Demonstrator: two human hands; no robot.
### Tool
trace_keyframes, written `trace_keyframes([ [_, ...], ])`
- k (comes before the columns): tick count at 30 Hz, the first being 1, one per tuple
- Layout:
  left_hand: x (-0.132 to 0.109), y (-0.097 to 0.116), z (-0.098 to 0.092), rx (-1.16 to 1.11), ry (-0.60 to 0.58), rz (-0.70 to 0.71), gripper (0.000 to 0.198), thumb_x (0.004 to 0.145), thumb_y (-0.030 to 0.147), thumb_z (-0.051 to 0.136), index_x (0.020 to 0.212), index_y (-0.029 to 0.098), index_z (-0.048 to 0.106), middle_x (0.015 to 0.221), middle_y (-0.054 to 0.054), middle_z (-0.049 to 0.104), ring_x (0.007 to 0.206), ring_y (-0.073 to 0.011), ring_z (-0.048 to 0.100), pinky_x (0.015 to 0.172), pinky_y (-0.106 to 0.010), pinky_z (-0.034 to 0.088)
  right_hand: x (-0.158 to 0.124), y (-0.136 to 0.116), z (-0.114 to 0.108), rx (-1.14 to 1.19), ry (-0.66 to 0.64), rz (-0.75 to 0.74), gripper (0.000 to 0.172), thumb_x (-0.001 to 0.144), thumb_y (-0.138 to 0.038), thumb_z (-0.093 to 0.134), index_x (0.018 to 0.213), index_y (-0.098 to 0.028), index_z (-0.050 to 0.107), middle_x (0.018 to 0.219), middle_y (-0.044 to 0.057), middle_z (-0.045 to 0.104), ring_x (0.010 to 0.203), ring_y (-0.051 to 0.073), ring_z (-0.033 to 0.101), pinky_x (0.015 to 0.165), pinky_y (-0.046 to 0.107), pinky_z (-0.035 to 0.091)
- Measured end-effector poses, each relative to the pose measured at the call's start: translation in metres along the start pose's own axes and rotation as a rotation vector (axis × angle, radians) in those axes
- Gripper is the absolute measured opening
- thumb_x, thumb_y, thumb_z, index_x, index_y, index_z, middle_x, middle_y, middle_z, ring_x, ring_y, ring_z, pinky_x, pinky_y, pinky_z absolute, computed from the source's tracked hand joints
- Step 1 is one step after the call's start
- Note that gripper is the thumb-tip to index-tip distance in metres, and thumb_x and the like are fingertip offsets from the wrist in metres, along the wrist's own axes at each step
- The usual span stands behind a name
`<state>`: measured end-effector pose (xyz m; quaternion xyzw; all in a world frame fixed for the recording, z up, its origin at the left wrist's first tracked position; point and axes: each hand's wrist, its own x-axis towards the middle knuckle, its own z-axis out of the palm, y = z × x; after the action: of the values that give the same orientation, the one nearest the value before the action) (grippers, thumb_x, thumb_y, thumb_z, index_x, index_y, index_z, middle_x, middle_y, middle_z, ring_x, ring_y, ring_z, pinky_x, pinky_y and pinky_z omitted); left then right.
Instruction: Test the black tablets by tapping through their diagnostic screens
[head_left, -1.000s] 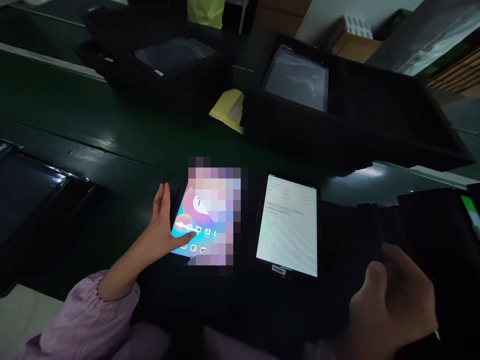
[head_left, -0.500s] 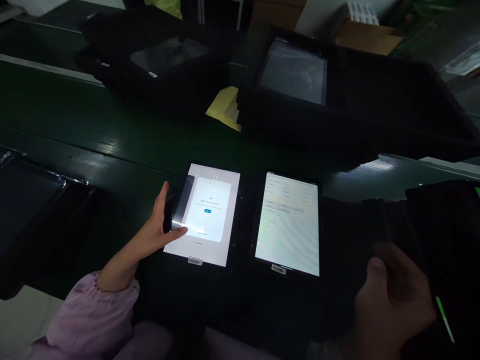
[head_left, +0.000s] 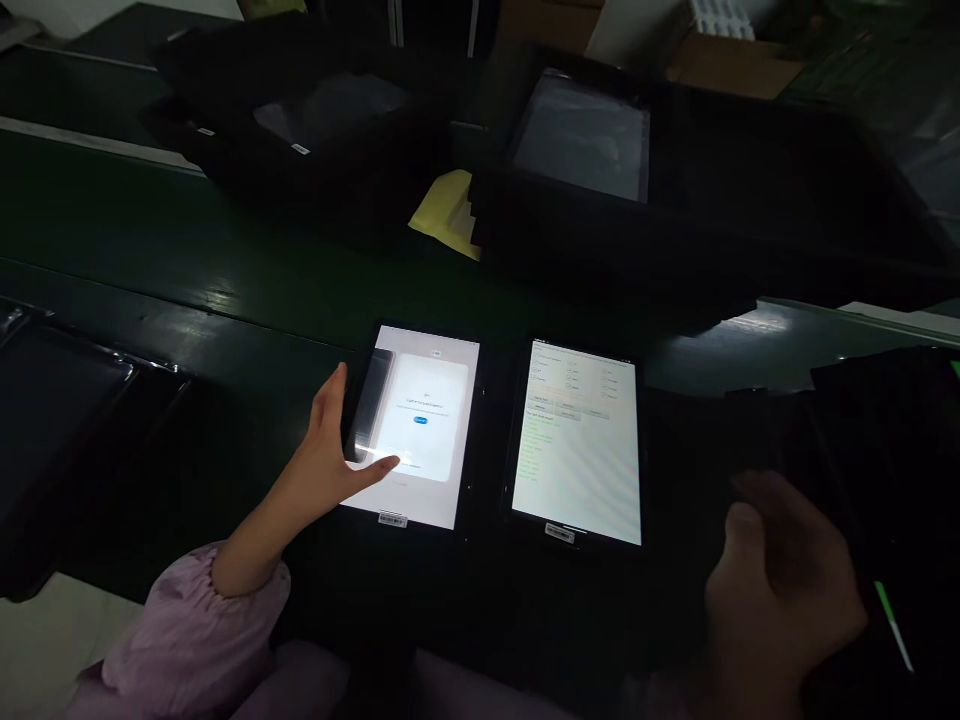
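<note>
the left tablet (head_left: pixel 424 425) lay flat on a dark green table (head_left: pixel 150 215), its screen lit with a pale sign-in page and a small blue button, and a barcode sticker (head_left: pixel 392 519) sat at its lower edge. the left hand (head_left: pixel 322 450) was spread wide over the tablet's left side, with one fingertip (head_left: pixel 390 462) on the lower part of the screen. just beside it at 3 o'clock lay the right tablet (head_left: pixel 577 440), showing a white page of small text and green lines. the right hand (head_left: pixel 780 590) was half curled in shadow at 4 o'clock from that tablet; i could not tell whether it held anything. a dark slab with a green mark (head_left: pixel 885 610) stood just beside it. at 12 o'clock were black cases, one with a plastic-covered panel (head_left: pixel 581 135), and a scrap of yellow paper (head_left: pixel 442 212) lay at the edge of that case. a pink sleeve (head_left: pixel 187 625) showed at 7 o'clock.
</note>
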<state>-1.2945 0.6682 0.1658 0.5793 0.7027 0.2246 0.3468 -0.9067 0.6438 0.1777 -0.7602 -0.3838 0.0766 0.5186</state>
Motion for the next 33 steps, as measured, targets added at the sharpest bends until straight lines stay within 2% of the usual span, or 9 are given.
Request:
trace_keyframes([
  [5, 0.003, -0.012, -0.003, -0.139, 0.016, 0.025, 0.109, 0.089, 0.063, 0.067, 0.169, 0.033, -0.001, 0.174, -0.019, 0.013, 0.155, -0.0442, 0.029, 0.119, -0.066, 0.035, 0.0, 0.002, -0.001, 0.023, 0.016, -0.025, 0.046, 0.082, -0.021, 0.07, 0.127, -0.01, 0.073, 0.121, 0.021, 0.075, 0.115, 0.038, 0.072, 0.105, 0.057, 0.056],
  [11, -0.003, 0.007, 0.003, 0.034, -0.017, -0.039, 0.132, 0.075, 0.06, 0.084, 0.168, 0.034, -0.006, 0.175, -0.02, 0.002, 0.157, -0.051, 0.018, 0.115, -0.074, 0.035, -0.002, 0.001, 0.0, 0.082, 0.035, -0.033, 0.045, 0.079, -0.023, 0.072, 0.123, -0.018, 0.076, 0.116, 0.014, 0.078, 0.11, 0.036, 0.074, 0.106, 0.062, 0.056],
  [14, -0.004, 0.003, 0.0, -0.086, -0.017, 0.042, 0.118, 0.085, 0.063, 0.074, 0.168, 0.034, -0.005, 0.176, -0.018, 0.007, 0.157, -0.0453, 0.022, 0.12, -0.07, 0.029, -0.002, 0.001, 0.0, 0.101, 0.044, -0.018, 0.045, 0.077, -0.022, 0.072, 0.122, -0.02, 0.076, 0.115, 0.013, 0.078, 0.11, 0.036, 0.074, 0.107, 0.065, 0.053],
  [17, -0.001, -0.007, -0.003, -0.192, 0.015, 0.025, 0.105, 0.092, 0.06, 0.066, 0.169, 0.034, -0.002, 0.175, -0.018, 0.013, 0.156, -0.0418, 0.028, 0.121, -0.066, 0.032, -0.002, 0.002, 0.0, 0.096, 0.035, -0.009, 0.046, 0.078, -0.022, 0.072, 0.123, -0.018, 0.076, 0.117, 0.015, 0.077, 0.11, 0.038, 0.074, 0.105, 0.067, 0.053],
  [21, 0.001, -0.005, 0.0, -0.1, 0.022, -0.017, 0.109, 0.089, 0.059, 0.07, 0.169, 0.032, 0.002, 0.174, -0.02, 0.014, 0.156, -0.0464, 0.026, 0.115, -0.067, 0.04, -0.004, 0.002, -0.001, 0.093, 0.021, 0.006, 0.046, 0.079, -0.02, 0.071, 0.125, -0.017, 0.075, 0.118, 0.016, 0.076, 0.111, 0.038, 0.074, 0.104, 0.066, 0.054],
  [24, -0.002, 0.003, 0.003, 0.0, -0.014, -0.033, 0.126, 0.08, 0.065, 0.079, 0.169, 0.034, -0.006, 0.175, -0.021, 0.005, 0.156, -0.0516, 0.02, 0.109, -0.071, 0.043, -0.004, 0.003, 0.0, 0.118, 0.018, -0.02, 0.045, 0.08, -0.019, 0.071, 0.125, -0.016, 0.075, 0.118, 0.016, 0.076, 0.11, 0.036, 0.074, 0.106, 0.064, 0.053],
  [26, -0.003, 0.005, 0.003, 0.013, -0.03, 0.015, 0.13, 0.077, 0.068, 0.079, 0.168, 0.035, -0.008, 0.175, -0.02, 0.002, 0.157, -0.0508, 0.017, 0.112, -0.072, 0.041, -0.003, 0.006, 0.001, 0.127, 0.009, -0.039, 0.046, 0.08, -0.019, 0.071, 0.125, -0.016, 0.075, 0.118, 0.016, 0.076, 0.109, 0.035, 0.074, 0.106, 0.064, 0.053],
  [30, -0.002, -0.005, -0.001, -0.128, -0.014, 0.07, 0.111, 0.091, 0.065, 0.065, 0.169, 0.031, -0.006, 0.175, -0.019, 0.008, 0.159, -0.042, 0.019, 0.122, -0.067, 0.027, 0.001, 0.01, 0.001, 0.127, 0.012, -0.074, 0.046, 0.078, -0.019, 0.072, 0.123, -0.015, 0.075, 0.114, 0.016, 0.077, 0.104, 0.034, 0.076, 0.103, 0.062, 0.054],
  [33, 0.001, -0.012, -0.001, -0.181, -0.003, 0.012, 0.106, 0.093, 0.06, 0.065, 0.169, 0.03, -0.003, 0.176, -0.019, 0.009, 0.16, -0.0411, 0.018, 0.121, -0.067, 0.03, 0.002, 0.008, 0.002, 0.124, 0.008, -0.072, 0.045, 0.077, -0.02, 0.073, 0.122, -0.015, 0.076, 0.113, 0.017, 0.078, 0.101, 0.034, 0.076, 0.103, 0.062, 0.055],
])
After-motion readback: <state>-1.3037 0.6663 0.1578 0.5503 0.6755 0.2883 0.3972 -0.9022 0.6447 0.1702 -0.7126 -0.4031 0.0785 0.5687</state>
